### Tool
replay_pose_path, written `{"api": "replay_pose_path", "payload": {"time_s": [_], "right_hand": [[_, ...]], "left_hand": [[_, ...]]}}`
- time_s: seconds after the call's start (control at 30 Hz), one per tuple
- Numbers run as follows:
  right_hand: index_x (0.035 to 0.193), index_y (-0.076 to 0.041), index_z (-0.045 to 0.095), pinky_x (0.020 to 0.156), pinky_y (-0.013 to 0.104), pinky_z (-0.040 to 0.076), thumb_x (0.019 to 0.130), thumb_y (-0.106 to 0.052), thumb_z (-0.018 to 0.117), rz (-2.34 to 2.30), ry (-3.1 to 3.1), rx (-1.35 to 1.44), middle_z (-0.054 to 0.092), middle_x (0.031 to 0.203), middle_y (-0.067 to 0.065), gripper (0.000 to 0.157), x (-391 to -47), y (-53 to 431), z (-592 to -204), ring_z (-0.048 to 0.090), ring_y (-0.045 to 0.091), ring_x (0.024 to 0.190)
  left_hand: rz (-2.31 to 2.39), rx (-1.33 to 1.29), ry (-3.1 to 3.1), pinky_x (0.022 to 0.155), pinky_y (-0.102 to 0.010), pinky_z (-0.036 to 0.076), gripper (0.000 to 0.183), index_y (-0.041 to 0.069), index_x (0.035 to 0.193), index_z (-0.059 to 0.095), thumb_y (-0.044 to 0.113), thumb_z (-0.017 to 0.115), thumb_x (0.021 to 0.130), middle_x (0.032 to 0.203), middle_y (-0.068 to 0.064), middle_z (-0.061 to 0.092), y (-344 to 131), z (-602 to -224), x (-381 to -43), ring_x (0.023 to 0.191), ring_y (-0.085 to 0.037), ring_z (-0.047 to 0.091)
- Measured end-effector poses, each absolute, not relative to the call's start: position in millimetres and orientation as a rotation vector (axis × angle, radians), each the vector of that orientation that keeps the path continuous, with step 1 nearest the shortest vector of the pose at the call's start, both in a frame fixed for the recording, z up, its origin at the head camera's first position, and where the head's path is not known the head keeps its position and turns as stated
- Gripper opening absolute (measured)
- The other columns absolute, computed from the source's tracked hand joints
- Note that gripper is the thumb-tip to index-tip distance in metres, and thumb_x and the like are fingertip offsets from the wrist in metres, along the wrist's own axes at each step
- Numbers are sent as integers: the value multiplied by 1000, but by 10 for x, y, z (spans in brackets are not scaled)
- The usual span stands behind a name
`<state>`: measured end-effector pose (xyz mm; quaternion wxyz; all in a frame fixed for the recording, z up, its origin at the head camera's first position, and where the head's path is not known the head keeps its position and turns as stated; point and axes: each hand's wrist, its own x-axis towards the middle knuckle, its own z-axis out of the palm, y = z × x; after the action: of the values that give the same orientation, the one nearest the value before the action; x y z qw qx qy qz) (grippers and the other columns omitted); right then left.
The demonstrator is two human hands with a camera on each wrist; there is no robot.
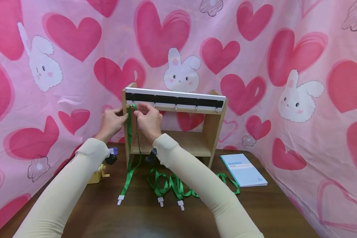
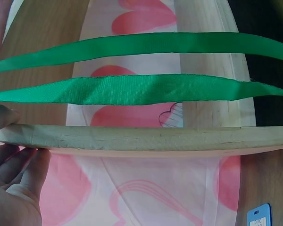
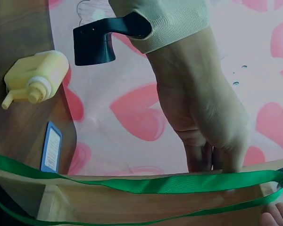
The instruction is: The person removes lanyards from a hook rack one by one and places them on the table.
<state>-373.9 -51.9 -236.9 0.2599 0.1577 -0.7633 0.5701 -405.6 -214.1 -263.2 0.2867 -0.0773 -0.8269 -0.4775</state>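
Observation:
A green lanyard (image 1: 129, 129) hangs in a long loop from the leftmost hook of a wooden rack (image 1: 215, 132); its white clip (image 1: 120, 199) lies on the table. My left hand (image 1: 112, 122) grips the rack's left side panel (image 2: 132, 139), thumb on one face and fingers on the other. By the hook, my right hand (image 1: 149, 120) has its fingertips beside the top of the loop, thumb and fingers apart. Only some of its fingers (image 3: 276, 214) show in the right wrist view. Two green strands (image 2: 146, 89) cross the left wrist view beside the panel.
Several hooks (image 1: 176, 106) line the rack's black strip. More green lanyards (image 1: 160, 185) lie coiled on the table in front. A pale blue notebook (image 1: 244, 170) lies at right. Left of the rack are a yellow crank device (image 3: 35, 77) and a blue tag (image 3: 51, 147).

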Motion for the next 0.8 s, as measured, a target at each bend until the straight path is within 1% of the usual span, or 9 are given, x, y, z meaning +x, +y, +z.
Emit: {"api": "replay_pose_path", "payload": {"time_s": [0.13,0.2,0.37,0.5,0.6,0.73,0.8], "right_hand": [[118,-18,75,78,17,60,92,-21,76,1591,-2067,357,79,110,-6,26,-3771,-561,-2392,73,4,97],[115,-18,77,76,17,59,90,-22,77,1607,-2058,330,80,107,-6,25,-3793,-595,-2390,73,3,94],[110,-20,78,79,19,60,89,-25,79,1665,-2064,288,80,101,-8,22,-3809,-691,-2381,72,3,93],[106,-22,79,77,24,59,89,-28,78,1703,-2092,231,79,96,-8,18,-3796,-752,-2404,68,6,93],[104,-23,80,75,25,58,90,-28,77,1719,-2103,186,78,92,-8,15,-3794,-780,-2427,66,7,91],[102,-21,81,76,24,58,92,-26,75,1722,-2085,164,78,88,-8,12,-3821,-796,-2398,66,4,87],[101,-19,82,76,23,60,92,-24,74,1752,-2063,162,79,86,-7,12,-3840,-795,-2358,68,3,83]], "left_hand": [[-1271,-201,-2219,93,-47,60,55,9,140,60,38,72,94,128,-21,69,-2136,-2642,-4064,114,-34,70],[-1267,-199,-2217,94,-47,59,56,9,140,60,39,72,94,128,-21,69,-2136,-2644,-4075,114,-34,70],[-1259,-198,-2203,95,-47,59,53,8,138,61,34,72,94,126,-21,70,-2142,-2636,-4093,114,-33,70],[-1260,-193,-2214,95,-48,59,51,8,138,61,31,72,94,125,-21,71,-2141,-2633,-4078,113,-32,70],[-1253,-190,-2222,96,-48,59,54,9,138,62,37,72,93,125,-21,71,-2135,-2644,-4065,114,-31,70],[-1247,-199,-2213,96,-49,59,60,10,138,63,46,73,91,125,-20,71,-2136,-2649,-4056,115,-31,70],[-1251,-206,-2210,98,-49,59,60,10,138,62,46,73,91,126,-20,71,-2139,-2641,-4049,116,-32,69]]}}
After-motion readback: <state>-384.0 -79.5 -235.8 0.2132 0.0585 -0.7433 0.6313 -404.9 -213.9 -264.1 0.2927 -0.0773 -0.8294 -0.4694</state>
